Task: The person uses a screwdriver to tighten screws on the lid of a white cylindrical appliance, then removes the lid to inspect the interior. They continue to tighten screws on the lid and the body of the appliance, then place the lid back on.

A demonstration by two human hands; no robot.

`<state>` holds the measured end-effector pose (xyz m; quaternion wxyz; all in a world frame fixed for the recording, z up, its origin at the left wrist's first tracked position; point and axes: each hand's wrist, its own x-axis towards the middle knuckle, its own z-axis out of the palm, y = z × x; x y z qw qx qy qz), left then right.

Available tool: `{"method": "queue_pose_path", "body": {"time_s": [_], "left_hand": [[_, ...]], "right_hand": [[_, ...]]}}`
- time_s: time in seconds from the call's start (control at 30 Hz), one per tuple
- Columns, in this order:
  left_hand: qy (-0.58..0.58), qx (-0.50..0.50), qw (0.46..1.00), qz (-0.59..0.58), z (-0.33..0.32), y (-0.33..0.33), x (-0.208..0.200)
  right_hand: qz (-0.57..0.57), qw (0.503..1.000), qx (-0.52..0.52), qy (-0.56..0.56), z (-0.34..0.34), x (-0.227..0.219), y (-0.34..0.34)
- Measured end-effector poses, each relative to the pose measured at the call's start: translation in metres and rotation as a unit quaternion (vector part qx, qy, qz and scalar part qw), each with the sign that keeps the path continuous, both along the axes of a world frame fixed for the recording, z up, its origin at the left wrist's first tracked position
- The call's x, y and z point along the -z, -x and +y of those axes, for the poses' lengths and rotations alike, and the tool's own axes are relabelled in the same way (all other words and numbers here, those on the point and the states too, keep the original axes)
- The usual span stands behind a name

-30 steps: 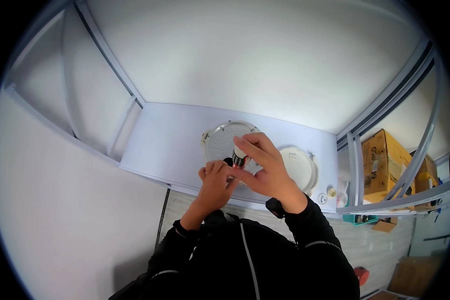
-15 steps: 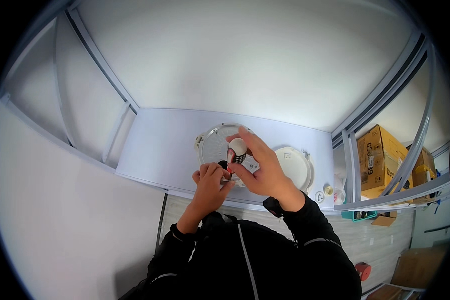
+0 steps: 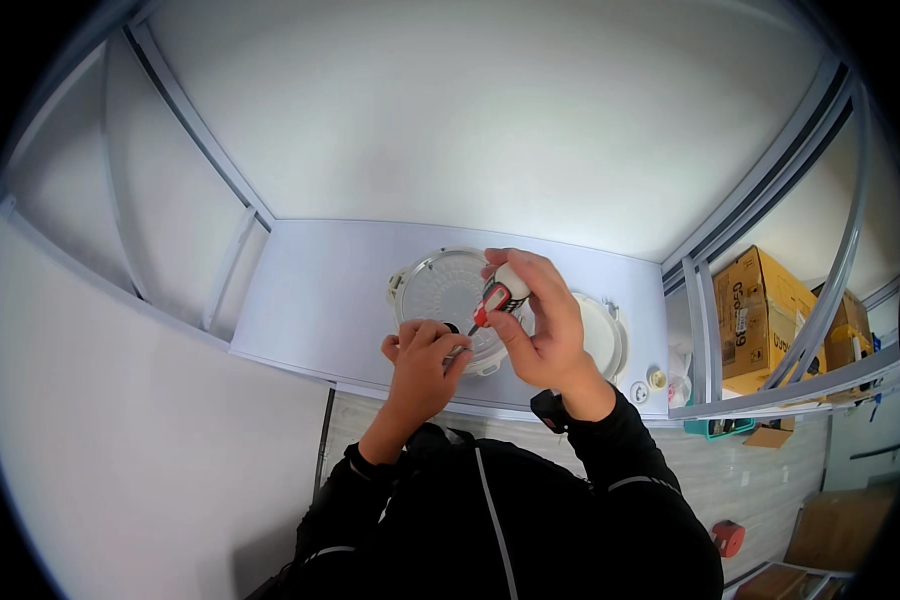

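A round white appliance lid [image 3: 440, 290] with a ribbed metal inner plate lies on the pale table [image 3: 320, 300]. My right hand [image 3: 535, 325] grips a screwdriver [image 3: 495, 298] with a red, black and white handle, tip pointing down-left to the lid's near rim. My left hand [image 3: 422, 360] is closed at that near rim, its fingers pinched right by the screwdriver tip; what it pinches is hidden. A second round white part [image 3: 600, 335] sits right of the lid, partly behind my right hand.
Two small round pieces [image 3: 648, 385] lie near the table's right front corner. White panel walls and metal frame bars enclose the table. Cardboard boxes [image 3: 760, 310] stand to the right beyond the frame. A red object [image 3: 727, 537] lies on the floor.
My right hand has shifted slightly right and tilted, so the screwdriver handle shows more clearly. My left hand stays at the lid's near rim.
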<state>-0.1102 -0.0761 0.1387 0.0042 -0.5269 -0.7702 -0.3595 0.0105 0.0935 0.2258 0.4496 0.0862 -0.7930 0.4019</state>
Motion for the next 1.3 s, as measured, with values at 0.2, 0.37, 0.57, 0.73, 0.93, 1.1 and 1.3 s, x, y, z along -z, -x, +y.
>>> {"method": "queue_pose_path", "body": {"time_s": [0.2, 0.37, 0.57, 0.73, 0.93, 1.1, 1.3], "left_hand": [[-0.004, -0.006, 1.000, 0.025, 0.000, 0.000, -0.001], [-0.048, 0.039, 0.998, 0.012, -0.019, 0.024, -0.005], [-0.076, 0.034, 0.996, 0.035, -0.033, 0.059, 0.017], [-0.079, 0.025, 0.996, 0.022, -0.030, 0.053, 0.021], [-0.089, -0.031, 0.993, 0.066, -0.020, 0.027, 0.021], [-0.063, -0.153, 0.981, 0.100, -0.004, -0.008, 0.032], [-0.108, -0.159, 0.972, 0.135, 0.008, -0.016, 0.035]], "right_hand": [[0.055, 0.997, 0.028, 0.046, 0.003, 0.001, 0.000], [0.086, 0.994, 0.022, 0.061, 0.009, 0.008, -0.004], [0.081, 0.990, -0.015, 0.114, 0.006, 0.007, -0.007], [0.075, 0.992, -0.018, 0.095, 0.003, 0.008, -0.006], [0.078, 0.995, -0.015, 0.060, 0.000, 0.008, -0.006], [0.071, 0.995, -0.018, 0.067, -0.005, 0.007, -0.011], [0.059, 0.995, -0.007, 0.086, -0.013, 0.012, -0.011]]}}
